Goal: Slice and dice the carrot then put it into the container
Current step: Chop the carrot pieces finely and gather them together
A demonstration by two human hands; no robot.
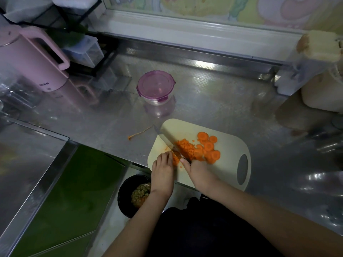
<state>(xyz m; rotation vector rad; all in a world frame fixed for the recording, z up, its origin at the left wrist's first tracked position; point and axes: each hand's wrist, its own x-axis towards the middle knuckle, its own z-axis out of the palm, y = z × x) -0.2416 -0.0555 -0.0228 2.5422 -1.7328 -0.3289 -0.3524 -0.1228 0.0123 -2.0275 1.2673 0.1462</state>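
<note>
Head view | your right hand [199, 175] wraps the knife [168, 142], blade through diced carrot [185, 147] | left hand [163, 167] curled, seemingly pinning pieces steady | slices [208, 145] wait on the board [228, 145] | container [156, 87] lidded, well behind.

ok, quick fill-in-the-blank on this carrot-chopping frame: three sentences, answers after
1. The right hand grips a steel-bladed ____ while the left hand holds small orange carrot pieces.
2. The round clear container on the steel counter has a ____ lid.
3. The uncut orange carrot rounds lie on the cream plastic cutting board, to the ____ of the diced pile.

Answers: knife; purple; right
</note>
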